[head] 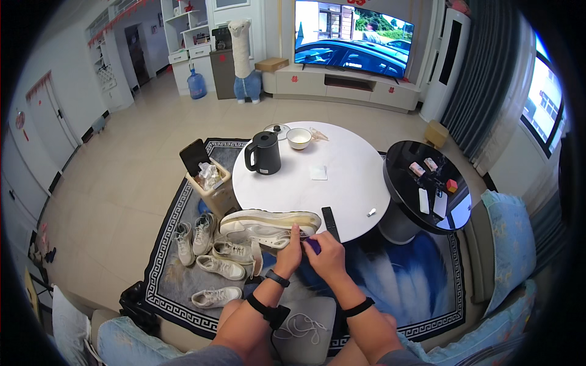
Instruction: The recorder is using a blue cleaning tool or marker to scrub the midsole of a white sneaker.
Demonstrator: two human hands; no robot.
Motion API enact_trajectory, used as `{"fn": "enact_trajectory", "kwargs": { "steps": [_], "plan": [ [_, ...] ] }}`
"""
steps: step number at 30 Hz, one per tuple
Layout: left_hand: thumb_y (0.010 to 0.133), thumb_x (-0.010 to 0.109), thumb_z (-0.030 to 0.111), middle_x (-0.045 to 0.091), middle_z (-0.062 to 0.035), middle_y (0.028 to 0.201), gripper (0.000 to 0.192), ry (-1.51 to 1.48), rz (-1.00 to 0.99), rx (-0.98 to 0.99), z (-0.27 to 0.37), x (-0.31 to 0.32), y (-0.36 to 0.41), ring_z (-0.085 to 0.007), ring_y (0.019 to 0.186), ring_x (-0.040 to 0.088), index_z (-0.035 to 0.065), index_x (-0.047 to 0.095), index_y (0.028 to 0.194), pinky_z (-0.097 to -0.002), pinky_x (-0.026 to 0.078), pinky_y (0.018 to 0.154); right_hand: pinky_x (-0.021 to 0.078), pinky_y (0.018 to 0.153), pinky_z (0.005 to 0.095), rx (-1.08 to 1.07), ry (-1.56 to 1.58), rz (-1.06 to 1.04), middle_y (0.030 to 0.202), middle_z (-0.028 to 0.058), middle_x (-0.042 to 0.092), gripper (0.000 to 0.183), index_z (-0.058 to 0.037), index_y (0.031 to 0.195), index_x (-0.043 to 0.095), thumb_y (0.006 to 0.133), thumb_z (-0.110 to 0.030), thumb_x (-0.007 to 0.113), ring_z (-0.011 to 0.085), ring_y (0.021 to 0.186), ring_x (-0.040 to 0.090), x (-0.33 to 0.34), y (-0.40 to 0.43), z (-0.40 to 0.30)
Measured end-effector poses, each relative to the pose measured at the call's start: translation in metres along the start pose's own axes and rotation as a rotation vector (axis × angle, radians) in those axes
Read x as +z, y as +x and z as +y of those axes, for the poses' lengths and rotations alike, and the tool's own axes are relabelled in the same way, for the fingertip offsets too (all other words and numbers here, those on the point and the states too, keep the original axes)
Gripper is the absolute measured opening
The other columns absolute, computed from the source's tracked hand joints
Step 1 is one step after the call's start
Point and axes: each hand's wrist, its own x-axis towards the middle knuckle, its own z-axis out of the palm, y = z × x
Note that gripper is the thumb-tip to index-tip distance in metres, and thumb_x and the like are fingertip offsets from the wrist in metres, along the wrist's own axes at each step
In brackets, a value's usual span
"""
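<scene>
My left hand [291,254] grips a white sneaker [263,224], which lies on its side with its yellowed sole edge upward. The thumb rests on the sole near one end of the shoe. Between the fingers of my right hand [328,256] is a small purple item [314,245], held close against that end of the sneaker. My fingers hide most of the purple item, so its kind is unclear. White shoelaces [304,325] lie loose on a grey stool seat [316,306] between my legs.
Several white sneakers [221,267] stand on the patterned rug [158,270] at left. A lidded bin [213,196] adjoins the white round table [293,196], which bears a black kettle [265,155], a bowl [299,138] and a remote [329,222]. A black side table [403,183] stands right.
</scene>
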Motion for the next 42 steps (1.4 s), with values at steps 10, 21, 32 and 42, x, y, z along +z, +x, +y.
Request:
{"fn": "enact_trajectory", "kwargs": {
  "steps": [10, 21, 32, 42],
  "plan": [
    [0.107, 0.043, 0.046, 0.066, -0.0078, 0.109, 0.053, -0.090, -0.008, -0.056, -0.015, 0.000, 0.008, -0.0133, 0.094, 0.060, -0.0018, 0.065, 0.117, -0.0284, 0.049, 0.086, 0.0522, 0.056, 0.0401, -0.161, -0.140, -0.096, 0.079, 0.0084, 0.062, 0.015, -0.0090, 0.085, 0.066, 0.072, -0.008, 0.073, 0.0329, 0.067, 0.065, 0.010, -0.012, -0.009],
    [0.106, 0.051, 0.037, 0.068, -0.0073, 0.113, 0.045, -0.140, -0.020, -0.099, -0.013, -0.002, 0.009, -0.0132, 0.099, 0.063, -0.0026, 0.064, 0.121, -0.0287, 0.051, 0.088, 0.0524, 0.071, 0.0364, 0.170, 0.210, 0.246, 0.082, 0.0146, 0.066, 0.017, 0.0006, 0.087, 0.069, 0.076, -0.007, 0.079, 0.0311, 0.076, 0.066, -0.021, 0.021, 0.010],
    [0.104, 0.055, 0.033, 0.069, -0.0037, 0.093, 0.034, -0.040, -0.229, 0.000, -0.002, 0.001, -0.006, -0.0111, 0.078, 0.063, 0.0013, 0.067, 0.111, -0.0278, 0.052, 0.067, 0.0530, 0.069, 0.0372, 0.036, 0.114, 0.050, 0.084, 0.0136, 0.066, 0.016, -0.0022, 0.089, 0.071, 0.077, -0.009, 0.080, 0.0320, 0.077, 0.066, -0.018, 0.016, 0.018],
    [0.103, 0.051, 0.027, 0.069, -0.0055, 0.103, 0.033, 0.128, -0.372, -0.165, 0.002, -0.007, -0.006, -0.0119, 0.088, 0.063, -0.0005, 0.066, 0.113, -0.0278, 0.052, 0.075, 0.0537, 0.070, 0.0372, 0.023, 0.128, 0.005, 0.083, 0.0138, 0.068, 0.017, -0.0020, 0.089, 0.070, 0.077, -0.011, 0.080, 0.0324, 0.078, 0.068, -0.023, 0.019, 0.009]
  ]
}}
